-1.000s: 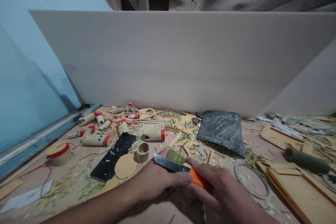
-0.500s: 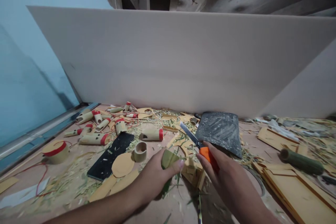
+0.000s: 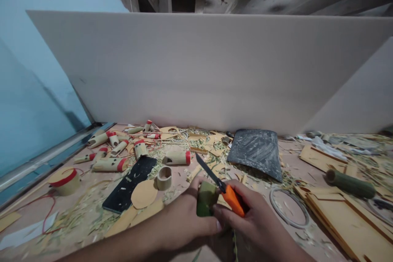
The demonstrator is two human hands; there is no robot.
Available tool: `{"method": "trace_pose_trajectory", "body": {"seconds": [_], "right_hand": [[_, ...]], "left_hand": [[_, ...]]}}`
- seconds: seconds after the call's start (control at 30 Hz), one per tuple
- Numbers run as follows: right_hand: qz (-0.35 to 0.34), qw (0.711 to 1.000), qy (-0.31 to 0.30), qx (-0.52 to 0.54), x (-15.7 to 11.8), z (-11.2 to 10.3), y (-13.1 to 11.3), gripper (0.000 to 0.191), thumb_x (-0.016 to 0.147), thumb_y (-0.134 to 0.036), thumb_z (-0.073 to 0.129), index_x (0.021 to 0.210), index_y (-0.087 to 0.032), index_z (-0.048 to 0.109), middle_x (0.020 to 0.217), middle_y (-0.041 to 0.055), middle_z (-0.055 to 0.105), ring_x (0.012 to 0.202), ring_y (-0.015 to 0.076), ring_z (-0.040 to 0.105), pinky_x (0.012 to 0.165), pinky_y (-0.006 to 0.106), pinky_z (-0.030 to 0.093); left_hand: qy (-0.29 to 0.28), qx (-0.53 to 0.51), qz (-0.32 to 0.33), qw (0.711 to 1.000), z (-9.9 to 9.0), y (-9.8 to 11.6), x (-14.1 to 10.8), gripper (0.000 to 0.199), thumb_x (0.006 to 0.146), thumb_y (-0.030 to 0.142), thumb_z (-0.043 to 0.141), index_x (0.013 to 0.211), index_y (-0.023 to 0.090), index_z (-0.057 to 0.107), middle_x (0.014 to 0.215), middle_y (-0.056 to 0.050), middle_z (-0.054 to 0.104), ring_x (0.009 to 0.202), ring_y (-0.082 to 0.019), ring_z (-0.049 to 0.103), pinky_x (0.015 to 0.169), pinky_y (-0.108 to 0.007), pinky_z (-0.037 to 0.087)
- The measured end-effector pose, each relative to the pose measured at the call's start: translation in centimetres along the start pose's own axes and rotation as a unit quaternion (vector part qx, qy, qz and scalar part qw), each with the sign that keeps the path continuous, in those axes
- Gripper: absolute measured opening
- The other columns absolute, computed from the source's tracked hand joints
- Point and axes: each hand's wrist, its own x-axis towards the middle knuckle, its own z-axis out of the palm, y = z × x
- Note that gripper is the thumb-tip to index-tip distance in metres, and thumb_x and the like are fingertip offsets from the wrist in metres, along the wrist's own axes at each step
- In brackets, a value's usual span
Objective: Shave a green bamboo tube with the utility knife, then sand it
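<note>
My left hand (image 3: 190, 213) is closed round a short piece of green bamboo (image 3: 206, 199), its skin partly pared to a paler green. In my right hand (image 3: 248, 208) is a knife (image 3: 231, 198) with an orange handle and a dark blade pointing up and to the left. The blade passes just above the bamboo piece; I cannot tell whether it touches. My right thumb lies against the bamboo's right side. Just left of my hands stand a short bamboo ring (image 3: 164, 177) and a round tan disc (image 3: 144, 193).
Several bamboo pieces with red bands (image 3: 109, 164) lie at the left, beside a black phone-like slab (image 3: 130, 184). A dark curved sheet (image 3: 255, 152), a pale ring (image 3: 289, 208), a green bamboo tube (image 3: 350, 183) and tan panels (image 3: 346, 221) are right. Shavings cover much surface. A white board (image 3: 199, 69) stands behind.
My right hand has moved left and down, bringing the knife over to the bamboo. My left hand has shifted slightly right, and the bamboo has turned to show more green skin.
</note>
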Motion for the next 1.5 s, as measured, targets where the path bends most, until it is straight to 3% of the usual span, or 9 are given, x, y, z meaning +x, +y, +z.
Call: {"method": "trace_pose_trajectory", "body": {"seconds": [0.4, 0.5, 0.67, 0.8, 0.97, 1.13, 1.27, 1.37, 1.5], "right_hand": [[-0.029, 0.999, 0.025, 0.026, -0.8, 0.9, 0.4, 0.008, 0.088, -0.026, 0.062, 0.081, -0.023, 0.061, 0.072, -0.0022, 0.062, 0.066, 0.0167, 0.056, 0.061, 0.023, 0.042], [-0.057, 0.997, 0.051, -0.009, -0.5, -0.5, 0.3, 0.013, 0.091, -0.029, 0.062, 0.080, -0.023, 0.060, 0.071, -0.0026, 0.060, 0.063, 0.0161, 0.053, 0.058, 0.023, 0.041], [-0.011, 0.987, 0.148, -0.067, 1.0, -2.5, 1.5, 0.030, 0.101, -0.044, 0.058, 0.080, -0.023, 0.060, 0.070, -0.0011, 0.061, 0.063, 0.0176, 0.054, 0.058, 0.026, 0.042], [-0.030, 0.993, 0.087, -0.068, 1.1, -2.2, 1.8, 0.020, 0.094, -0.039, 0.066, 0.098, -0.021, 0.071, 0.086, 0.0035, 0.076, 0.076, 0.0226, 0.068, 0.069, 0.029, 0.051], [-0.046, 0.994, -0.015, -0.098, 0.2, -1.7, 0.9, 0.035, 0.100, -0.046, 0.061, 0.125, -0.022, 0.069, 0.104, 0.0083, 0.080, 0.092, 0.0270, 0.074, 0.080, 0.035, 0.055], [0.010, 1.000, 0.020, 0.012, 0.3, -1.5, 0.7, 0.032, 0.102, -0.053, 0.059, 0.106, -0.022, 0.067, 0.091, 0.0040, 0.073, 0.079, 0.0218, 0.068, 0.069, 0.030, 0.054], [0.089, 0.982, 0.021, 0.163, 0.5, -1.0, 0.8, 0.043, 0.091, -0.063, 0.071, 0.102, -0.022, 0.067, 0.075, -0.0016, 0.064, 0.064, 0.0181, 0.061, 0.056, 0.027, 0.050], [0.087, 0.972, 0.009, 0.217, 0.3, -0.5, 0.7, 0.050, 0.077, -0.055, 0.088, 0.109, -0.022, 0.069, 0.089, 0.0029, 0.073, 0.074, 0.0226, 0.069, 0.063, 0.031, 0.057], [0.063, 0.972, -0.001, 0.225, 0.1, -0.3, 0.6, 0.050, 0.075, -0.047, 0.090, 0.115, -0.024, 0.070, 0.101, 0.0060, 0.077, 0.088, 0.0282, 0.073, 0.073, 0.035, 0.060]], "left_hand": [[0.021, 0.065, -0.011, 0.998, 1.1, 0.4, -0.7, 0.049, 0.082, 0.035, 0.075, 0.125, 0.025, 0.053, 0.102, -0.002, 0.074, 0.092, -0.023, 0.068, 0.078, -0.033, 0.048], [0.029, 0.066, 0.021, 0.997, 0.9, 0.7, -0.9, 0.054, 0.081, 0.034, 0.076, 0.130, 0.026, 0.055, 0.109, -0.003, 0.074, 0.100, -0.025, 0.067, 0.086, -0.036, 0.049], [0.072, 0.046, 0.047, 0.995, 0.4, 0.1, -0.7, 0.072, 0.077, 0.045, 0.083, 0.140, 0.024, 0.054, 0.124, -0.008, 0.071, 0.119, -0.031, 0.062, 0.100, -0.039, 0.046], [0.072, -0.022, 0.048, 0.996, 0.0, -0.6, 0.3, 0.071, 0.080, 0.045, 0.084, 0.139, 0.021, 0.053, 0.127, -0.010, 0.071, 0.116, -0.029, 0.065, 0.099, -0.039, 0.048], [0.029, -0.179, 0.068, 0.981, -0.6, -1.0, 1.6, 0.072, 0.074, 0.049, 0.091, 0.129, 0.019, 0.056, 0.119, -0.012, 0.073, 0.112, -0.028, 0.068, 0.098, -0.039, 0.051], [0.048, -0.001, 0.068, 0.997, -1.0, 0.3, 0.0, 0.066, 0.089, 0.047, 0.079, 0.142, 0.023, 0.048, 0.133, -0.011, 0.069, 0.123, -0.029, 0.063, 0.106, -0.043, 0.046], [0.046, 0.148, 0.124, 0.980, -0.4, 0.7, -1.4, 0.058, 0.102, 0.039, 0.057, 0.155, 0.024, 0.037, 0.158, -0.017, 0.050, 0.141, -0.033, 0.050, 0.119, -0.051, 0.035], [0.105, 0.186, 0.183, 0.960, 0.0, -0.1, -1.2, 0.071, 0.094, 0.026, 0.062, 0.159, 0.024, 0.034, 0.165, -0.017, 0.041, 0.152, -0.036, 0.037, 0.125, -0.055, 0.027], [0.134, 0.244, 0.229, 0.933, -0.3, -0.4, -0.4, 0.069, 0.080, 0.012, 0.064, 0.148, 0.021, 0.052, 0.152, -0.015, 0.057, 0.142, -0.038, 0.047, 0.122, -0.055, 0.032]]}}
